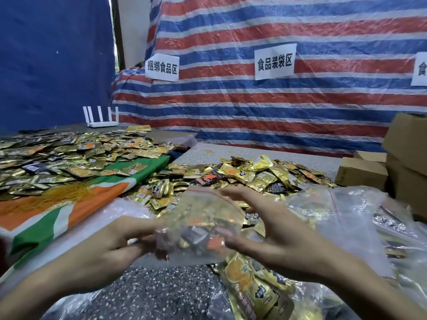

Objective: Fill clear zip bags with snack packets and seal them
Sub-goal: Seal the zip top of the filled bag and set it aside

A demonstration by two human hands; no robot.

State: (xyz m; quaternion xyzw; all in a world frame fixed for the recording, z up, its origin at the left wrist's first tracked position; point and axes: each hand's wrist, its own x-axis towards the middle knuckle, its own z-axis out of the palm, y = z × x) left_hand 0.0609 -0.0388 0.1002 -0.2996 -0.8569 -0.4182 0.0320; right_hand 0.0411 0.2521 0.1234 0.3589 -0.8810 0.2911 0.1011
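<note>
A: Counts?
B: Hands: two, left hand (108,248) and right hand (277,236). Filled zip bag (203,222): one.
A: Other bags?
B: Clear bags (346,211) overlap, can't count.
A: Packets?
B: Two heaps: left heap (69,158), middle heap (254,176). Far too many packets to count.
A: Rest?
B: Paper signs: three, left sign (162,68), middle sign (274,61), right sign (421,69). Router (100,122): one, five antennas. Cardboard boxes (406,144): at least three. Tarps: two, blue tarp (55,61), striped tarp (300,107). Green-orange cloth (57,211): one.
</note>
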